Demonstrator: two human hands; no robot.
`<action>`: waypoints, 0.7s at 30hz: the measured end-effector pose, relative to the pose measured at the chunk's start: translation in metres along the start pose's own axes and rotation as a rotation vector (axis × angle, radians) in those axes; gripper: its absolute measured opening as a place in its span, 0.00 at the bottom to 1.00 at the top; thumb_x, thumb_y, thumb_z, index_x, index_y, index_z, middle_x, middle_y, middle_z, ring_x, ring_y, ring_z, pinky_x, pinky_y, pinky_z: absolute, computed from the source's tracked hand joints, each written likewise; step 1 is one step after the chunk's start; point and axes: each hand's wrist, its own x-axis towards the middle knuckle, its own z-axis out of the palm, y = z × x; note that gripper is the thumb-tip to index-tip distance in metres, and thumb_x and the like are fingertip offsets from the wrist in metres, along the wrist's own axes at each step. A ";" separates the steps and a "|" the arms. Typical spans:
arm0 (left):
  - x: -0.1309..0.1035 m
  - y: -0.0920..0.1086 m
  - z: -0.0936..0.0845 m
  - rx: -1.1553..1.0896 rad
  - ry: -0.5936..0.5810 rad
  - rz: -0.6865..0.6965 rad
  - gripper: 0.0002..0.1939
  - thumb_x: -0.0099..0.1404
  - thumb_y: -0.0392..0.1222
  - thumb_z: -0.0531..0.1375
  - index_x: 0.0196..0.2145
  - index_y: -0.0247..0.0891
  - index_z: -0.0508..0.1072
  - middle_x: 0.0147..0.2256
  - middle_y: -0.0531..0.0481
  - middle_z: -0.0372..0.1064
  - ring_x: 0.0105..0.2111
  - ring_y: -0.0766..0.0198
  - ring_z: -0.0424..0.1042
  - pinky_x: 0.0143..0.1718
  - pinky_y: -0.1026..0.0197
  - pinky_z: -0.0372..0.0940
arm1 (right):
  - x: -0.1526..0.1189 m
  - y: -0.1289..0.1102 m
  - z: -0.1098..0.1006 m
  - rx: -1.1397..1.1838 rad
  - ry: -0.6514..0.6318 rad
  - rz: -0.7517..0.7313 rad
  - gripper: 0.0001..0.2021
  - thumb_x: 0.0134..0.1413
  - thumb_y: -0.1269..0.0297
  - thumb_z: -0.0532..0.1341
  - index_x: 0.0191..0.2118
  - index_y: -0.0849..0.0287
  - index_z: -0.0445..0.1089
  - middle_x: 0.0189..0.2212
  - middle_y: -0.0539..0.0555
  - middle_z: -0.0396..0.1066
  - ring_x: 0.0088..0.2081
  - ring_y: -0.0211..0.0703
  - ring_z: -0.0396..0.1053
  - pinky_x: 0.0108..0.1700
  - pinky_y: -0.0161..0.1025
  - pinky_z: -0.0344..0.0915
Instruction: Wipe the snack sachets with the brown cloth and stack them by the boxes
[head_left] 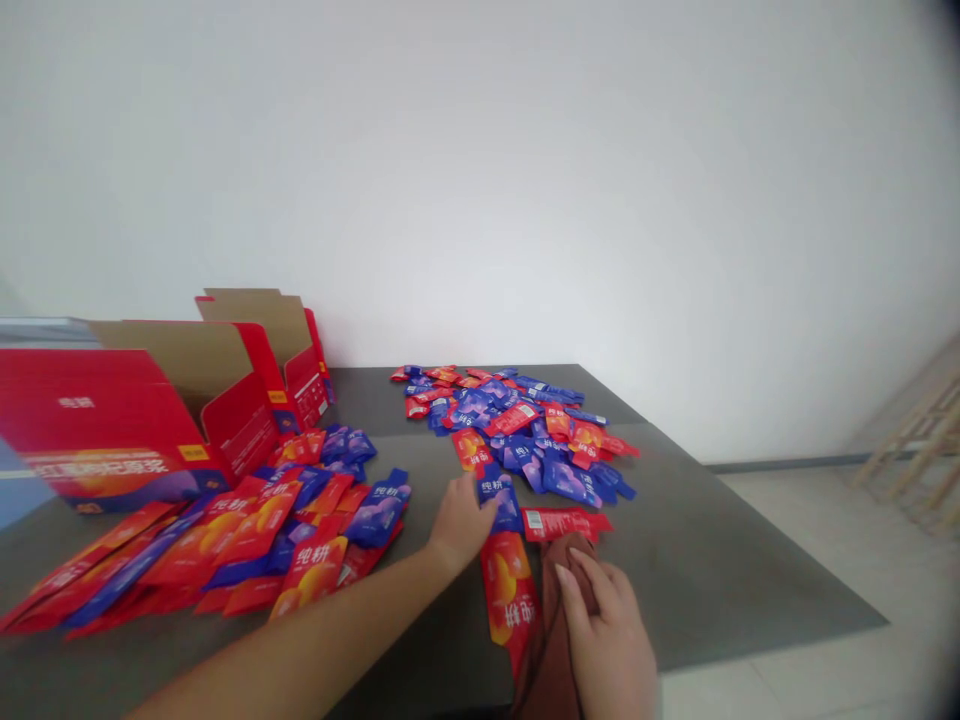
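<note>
My left hand (463,525) reaches over the dark table, its thumb and fingers closed at the left edge of a blue sachet (501,500). Directly below that sachet lies a red and orange sachet (510,590), joined to it or overlapping; I cannot tell which. A bunched brown cloth (553,610) is gripped in my right hand (609,625), beside the red and orange sachet and covering part of its right side. Just beyond the cloth, a red sachet (564,523) lies crosswise with its white label up.
A loose heap of red and blue sachets (517,410) spreads across the table's far part. More sachets (247,540) are piled at the left, before two open red cartons (112,420) (304,385). The table's right edge (765,525) borders a pale floor; wooden bars stand far right.
</note>
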 end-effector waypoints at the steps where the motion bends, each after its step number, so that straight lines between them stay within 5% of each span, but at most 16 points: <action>1: 0.003 0.000 -0.001 0.010 0.031 -0.091 0.25 0.68 0.50 0.57 0.59 0.37 0.63 0.58 0.40 0.64 0.56 0.50 0.66 0.56 0.41 0.60 | 0.000 -0.002 -0.001 0.003 -0.006 0.010 0.27 0.59 0.38 0.51 0.46 0.53 0.74 0.43 0.57 0.72 0.39 0.49 0.73 0.32 0.40 0.67; 4: 0.012 0.008 0.004 0.051 0.047 -0.279 0.25 0.65 0.51 0.61 0.56 0.37 0.66 0.55 0.41 0.66 0.54 0.49 0.67 0.55 0.39 0.61 | 0.000 -0.006 -0.003 0.034 -0.023 0.029 0.26 0.58 0.38 0.52 0.46 0.53 0.74 0.45 0.56 0.72 0.42 0.49 0.73 0.34 0.40 0.66; 8: 0.022 0.020 0.015 0.027 -0.010 -0.361 0.20 0.66 0.47 0.61 0.52 0.37 0.69 0.54 0.42 0.67 0.54 0.50 0.67 0.55 0.40 0.62 | 0.002 -0.010 -0.005 0.068 -0.063 0.075 0.27 0.58 0.38 0.51 0.47 0.54 0.73 0.46 0.57 0.71 0.43 0.51 0.72 0.37 0.42 0.65; 16: 0.020 0.002 0.003 -0.346 -0.055 -0.255 0.13 0.67 0.45 0.60 0.46 0.36 0.72 0.47 0.46 0.71 0.45 0.57 0.72 0.46 0.49 0.69 | 0.005 -0.016 -0.008 0.145 -0.091 0.111 0.25 0.57 0.41 0.54 0.47 0.55 0.74 0.47 0.58 0.71 0.47 0.54 0.71 0.44 0.45 0.64; 21: -0.016 -0.003 -0.023 -0.735 0.058 -0.185 0.11 0.68 0.45 0.59 0.42 0.34 0.72 0.41 0.48 0.72 0.39 0.61 0.73 0.40 0.53 0.70 | 0.025 -0.007 -0.006 0.272 -0.098 0.176 0.23 0.55 0.44 0.56 0.42 0.58 0.76 0.44 0.59 0.76 0.47 0.55 0.72 0.51 0.46 0.63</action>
